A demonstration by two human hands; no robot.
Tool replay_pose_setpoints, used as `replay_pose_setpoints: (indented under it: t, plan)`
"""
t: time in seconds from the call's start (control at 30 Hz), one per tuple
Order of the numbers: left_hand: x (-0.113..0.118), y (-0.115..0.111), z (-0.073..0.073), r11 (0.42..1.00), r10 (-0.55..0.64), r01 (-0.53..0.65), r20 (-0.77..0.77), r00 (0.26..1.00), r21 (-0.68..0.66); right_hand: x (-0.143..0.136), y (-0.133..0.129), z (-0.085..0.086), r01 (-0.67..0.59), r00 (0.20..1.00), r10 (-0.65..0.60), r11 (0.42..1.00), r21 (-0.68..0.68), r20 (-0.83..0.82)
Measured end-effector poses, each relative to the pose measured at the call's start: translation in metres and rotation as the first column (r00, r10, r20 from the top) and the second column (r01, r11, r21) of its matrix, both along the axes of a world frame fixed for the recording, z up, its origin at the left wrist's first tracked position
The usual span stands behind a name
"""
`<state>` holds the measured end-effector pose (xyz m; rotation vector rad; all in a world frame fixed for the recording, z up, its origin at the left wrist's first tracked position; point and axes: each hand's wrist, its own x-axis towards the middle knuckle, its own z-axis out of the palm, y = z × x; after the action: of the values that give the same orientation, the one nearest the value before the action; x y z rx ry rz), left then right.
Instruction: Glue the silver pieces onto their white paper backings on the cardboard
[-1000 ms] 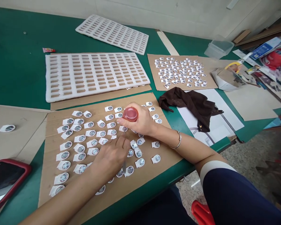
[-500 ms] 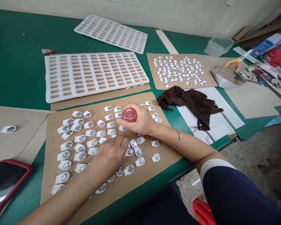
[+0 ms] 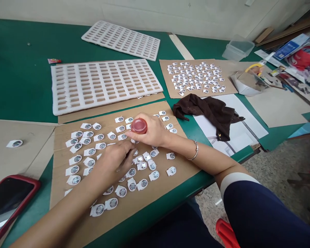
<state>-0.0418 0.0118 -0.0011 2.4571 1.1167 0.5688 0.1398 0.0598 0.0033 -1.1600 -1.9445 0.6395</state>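
My right hand (image 3: 153, 131) is wrapped around a dark red squeeze bottle (image 3: 138, 126), held upside down so its round base faces up. The bottle's tip is hidden below my hand. Just left of it, my left hand (image 3: 119, 155) has its fingers curled and pressed together, low over the cardboard sheet (image 3: 170, 187); anything between them is hidden. Around both hands, rows of small round silvery pieces on white tabs lie on this sheet, among them one tabbed piece (image 3: 142, 184) near the front and another tabbed piece (image 3: 172, 170) to the right.
A white foam tray (image 3: 105, 86) with rows of slots lies behind, and another foam tray (image 3: 121, 39) farther back. A second cardboard sheet (image 3: 167, 91) bears many similar pieces. A brown cloth (image 3: 209, 110) lies right, a red-cased phone (image 3: 12, 199) left, a clear plastic box (image 3: 237, 48) far right.
My left hand has moved a little left and up, uncovering tabbed pieces near the front of the sheet. My right hand still grips the bottle and has shifted slightly left.
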Motion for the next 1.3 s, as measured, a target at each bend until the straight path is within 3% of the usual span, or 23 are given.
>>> replay_pose_setpoints:
  t: [0.2, 0.3, 0.43, 0.57, 0.73, 1.07, 1.3]
  plan:
    - [0.001, 0.013, 0.011, 0.974, 0.075, -0.075, -0.009, 0.997, -0.213, 0.0, 0.003, 0.015, -0.013, 0.999, 0.016, 0.993, -0.114, 0.033]
    - [-0.002, 0.022, 0.012, 0.905, 0.186, -0.158, 0.033, 0.982, -0.395, 0.006, -0.002, 0.013, 0.0, 1.0, -0.004, 0.99, -0.143, -0.024]
    - [-0.007, 0.028, 0.007, 0.816, 0.3, -0.224, 0.06, 0.952, -0.533, 0.017, -0.015, 0.0, 0.132, 0.982, -0.157, 0.969, -0.207, -0.109]
    - [-0.01, 0.03, 0.001, 0.8, 0.323, -0.217, 0.096, 0.942, -0.559, 0.023, -0.033, -0.007, 0.172, 0.954, -0.208, 0.97, -0.174, -0.217]
    - [-0.012, 0.032, -0.004, 0.803, 0.321, -0.188, 0.145, 0.936, -0.565, 0.027, -0.046, 0.0, 0.261, 0.921, -0.279, 0.96, -0.101, -0.273]
    - [-0.013, 0.033, 0.0, 0.831, 0.324, -0.218, 0.127, 0.938, -0.512, 0.027, -0.048, -0.015, 0.211, 0.948, -0.221, 0.975, -0.067, -0.231]
    - [-0.013, 0.03, -0.006, 0.827, 0.328, -0.232, 0.105, 0.939, -0.513, 0.027, -0.045, -0.015, 0.199, 0.951, -0.211, 0.977, -0.075, -0.224]
